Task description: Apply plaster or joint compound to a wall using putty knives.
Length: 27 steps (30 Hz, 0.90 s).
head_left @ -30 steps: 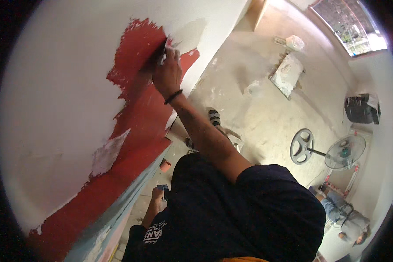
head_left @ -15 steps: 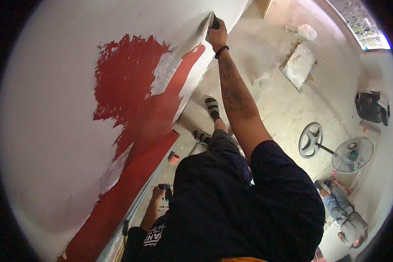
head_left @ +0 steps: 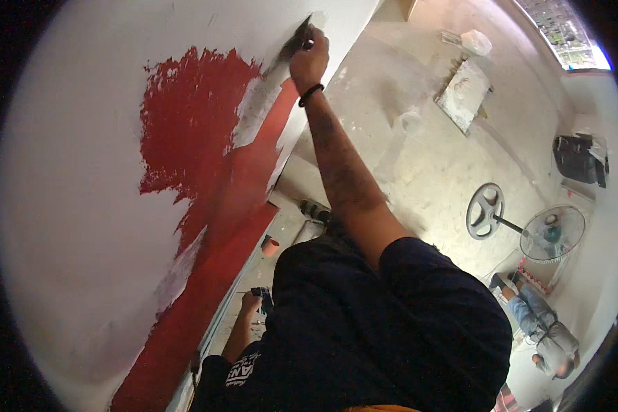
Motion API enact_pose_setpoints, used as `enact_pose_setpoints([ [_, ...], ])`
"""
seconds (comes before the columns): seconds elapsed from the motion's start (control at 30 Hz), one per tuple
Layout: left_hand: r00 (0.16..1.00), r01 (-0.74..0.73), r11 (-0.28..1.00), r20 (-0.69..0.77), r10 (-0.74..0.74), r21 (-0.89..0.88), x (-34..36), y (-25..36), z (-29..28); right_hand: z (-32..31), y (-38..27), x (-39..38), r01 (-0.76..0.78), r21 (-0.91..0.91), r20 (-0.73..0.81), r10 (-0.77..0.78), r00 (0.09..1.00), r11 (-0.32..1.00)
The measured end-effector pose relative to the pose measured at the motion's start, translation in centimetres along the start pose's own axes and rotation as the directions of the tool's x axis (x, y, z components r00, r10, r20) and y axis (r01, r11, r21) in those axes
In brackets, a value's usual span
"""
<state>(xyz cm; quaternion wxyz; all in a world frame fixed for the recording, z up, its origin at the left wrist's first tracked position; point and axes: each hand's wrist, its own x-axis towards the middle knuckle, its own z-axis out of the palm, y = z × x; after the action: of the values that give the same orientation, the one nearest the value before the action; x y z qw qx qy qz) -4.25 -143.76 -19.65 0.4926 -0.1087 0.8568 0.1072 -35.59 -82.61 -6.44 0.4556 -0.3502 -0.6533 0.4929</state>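
My right hand (head_left: 310, 63) is closed on a putty knife (head_left: 295, 40), its dark blade against the upper part of the white wall (head_left: 75, 144), just above a patch of red coating (head_left: 178, 120). A pale, smeared streak (head_left: 253, 110) crosses the red near its upper right. Low beside my dark shirt, my left hand (head_left: 247, 305) grips a flat dark bluish tool (head_left: 263, 296), perhaps a scraper. A small salmon-coloured pot (head_left: 270, 246) is below the wall's edge, near my legs.
On the pale floor lie a white-smeared board (head_left: 461, 93) and a whitish bag (head_left: 475, 42). A standing fan (head_left: 551, 233) is at right, below a black object (head_left: 575, 156). Another person (head_left: 551, 343) in grey is bent over at lower right. A window (head_left: 559, 31) is top right.
My right hand rose rightward off the red patch, then came slightly back left. A pale streak now covers part of the red. My left hand stays low.
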Motion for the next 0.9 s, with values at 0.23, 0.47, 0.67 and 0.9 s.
enact_pose_setpoints([
  [0.23, 0.994, -0.102, 0.958, 0.057, 0.090, 0.267, -1.7, 2.4, 0.0, -1.5, -8.9, -8.7, 0.049, -0.103, 0.044, -0.045, 0.998, 0.993],
  [0.47, 0.884, -0.405, 0.690, 0.066, 0.462, 0.600, 0.4, 5.9, -0.1, -9.8, -10.2, -12.8, -0.566, 0.597, 0.636, 0.095, 0.766, 0.568],
  [0.67, 0.264, -0.877, 0.438, -0.565, 0.782, 0.197, -9.9, 27.3, -8.4, -20.2, -9.1, -12.4, -0.043, 0.245, 0.652, -0.132, 0.747, 0.969],
  [0.9, 0.785, -0.349, -0.293, -0.449, 0.428, -0.890, -16.5, 37.2, -12.3, -21.5, -12.0, -15.9, -0.275, 0.418, 0.787, -0.194, 0.586, 0.866],
])
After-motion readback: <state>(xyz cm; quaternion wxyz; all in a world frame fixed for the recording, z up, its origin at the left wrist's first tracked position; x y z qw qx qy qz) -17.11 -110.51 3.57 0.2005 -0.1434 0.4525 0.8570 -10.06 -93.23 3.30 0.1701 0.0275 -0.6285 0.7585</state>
